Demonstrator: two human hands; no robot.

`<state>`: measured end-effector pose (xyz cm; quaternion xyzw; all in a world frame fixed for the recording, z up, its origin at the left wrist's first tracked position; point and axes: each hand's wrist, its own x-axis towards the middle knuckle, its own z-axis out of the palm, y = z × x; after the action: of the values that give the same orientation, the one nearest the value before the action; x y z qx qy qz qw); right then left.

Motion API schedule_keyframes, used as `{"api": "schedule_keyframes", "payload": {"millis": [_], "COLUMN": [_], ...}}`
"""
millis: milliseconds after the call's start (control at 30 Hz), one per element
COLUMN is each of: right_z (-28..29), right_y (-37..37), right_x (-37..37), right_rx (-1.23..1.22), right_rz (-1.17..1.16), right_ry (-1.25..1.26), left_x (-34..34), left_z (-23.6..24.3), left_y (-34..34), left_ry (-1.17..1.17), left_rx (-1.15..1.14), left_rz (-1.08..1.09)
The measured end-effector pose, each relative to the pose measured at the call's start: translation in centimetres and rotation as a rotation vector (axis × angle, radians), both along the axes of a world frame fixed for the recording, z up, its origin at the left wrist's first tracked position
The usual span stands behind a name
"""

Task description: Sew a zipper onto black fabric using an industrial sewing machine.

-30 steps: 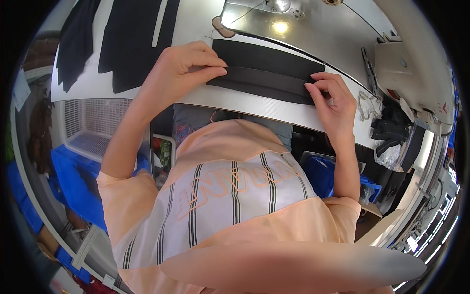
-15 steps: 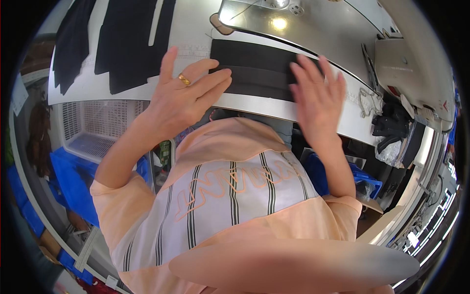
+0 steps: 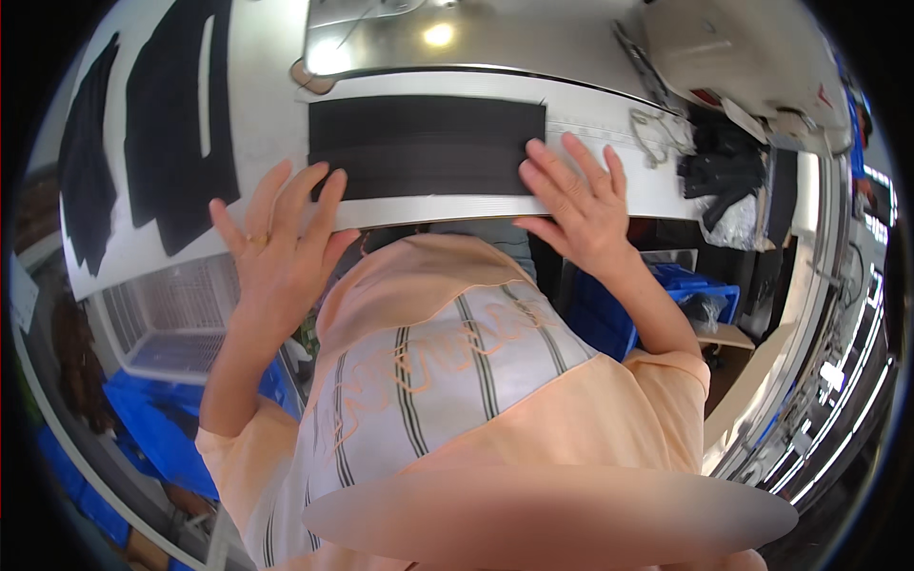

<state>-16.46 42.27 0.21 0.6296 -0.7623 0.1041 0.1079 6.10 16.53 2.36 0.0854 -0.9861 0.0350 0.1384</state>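
Left hand (image 3: 279, 238) and right hand (image 3: 583, 211) unpinched since earlier; hands spread open, holding nothing, at ends of black cloth (image 3: 428, 145) along counter's (image 3: 267, 71) near edge.

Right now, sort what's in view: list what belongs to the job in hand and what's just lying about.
In hand:
- black cloth panel, flat on the white table
- left hand and right hand, open at its ends

Apparently lying about:
- black cloth pieces, untouched
- black bundle
- clear plastic
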Motion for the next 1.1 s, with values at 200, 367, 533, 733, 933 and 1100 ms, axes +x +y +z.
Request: {"api": "schedule_keyframes", "payload": {"millis": [200, 367, 533, 733, 933, 1100], "right_z": [0.1, 4.6, 7.6, 5.0, 6.3, 6.2], "right_y": [-0.4, 2.4, 13.7, 20.0, 18.6, 17.9], "right_x": [4.4, 1.9, -9.4, -18.1, -18.0, -18.2], "right_rx": [-0.285, -0.231, -0.281, -0.116, -0.307, -0.117], "right_rz": [0.321, 0.236, -0.675, -0.596, -0.633, -0.604], "right_ry": [-0.203, -0.249, 0.128, 0.177, 0.107, 0.215], "left_x": [-2.9, -4.8, -7.7, -10.5, -10.8, -10.8], "left_z": [0.2, -0.1, -0.8, -1.3, -1.3, -1.6], "left_y": [1.1, 1.3, -1.9, -5.0, -5.2, -5.2], "left_ry": [-0.018, 0.023, 0.067, -0.033, 0.091, 0.179], "left_rx": [-0.12, -0.032, -0.112, -0.1, -0.028, 0.025], "left_rz": [0.113, 0.185, -0.01, -0.125, -0.186, -0.223]}}
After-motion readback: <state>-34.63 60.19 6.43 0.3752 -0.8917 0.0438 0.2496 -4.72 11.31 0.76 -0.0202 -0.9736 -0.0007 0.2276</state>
